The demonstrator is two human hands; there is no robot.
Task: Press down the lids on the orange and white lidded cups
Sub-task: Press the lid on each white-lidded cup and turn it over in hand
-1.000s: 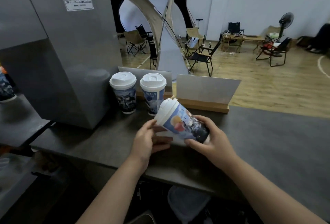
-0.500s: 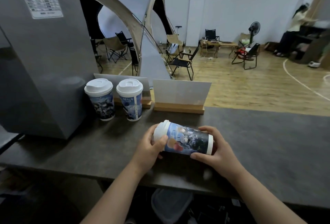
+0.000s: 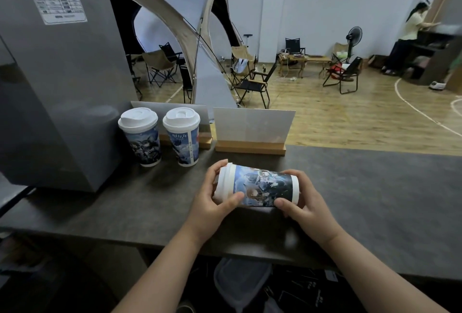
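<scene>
Since a moment ago the printed cup [image 3: 260, 186] now lies level, white lid [image 3: 224, 182] leftward, gripped by left hand [image 3: 211, 201] and right hand [image 3: 303, 204].

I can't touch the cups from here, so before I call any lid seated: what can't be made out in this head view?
- Held cup: lid top faces left, covered by the left hand; far rim seam hidden.
- Its base: wrapped by the right hand.
- Two standing cups: back rims out of sight; seams too small to judge.
- Grey machine's label: text too small.
- Under the counter: dark, cut off.
</scene>
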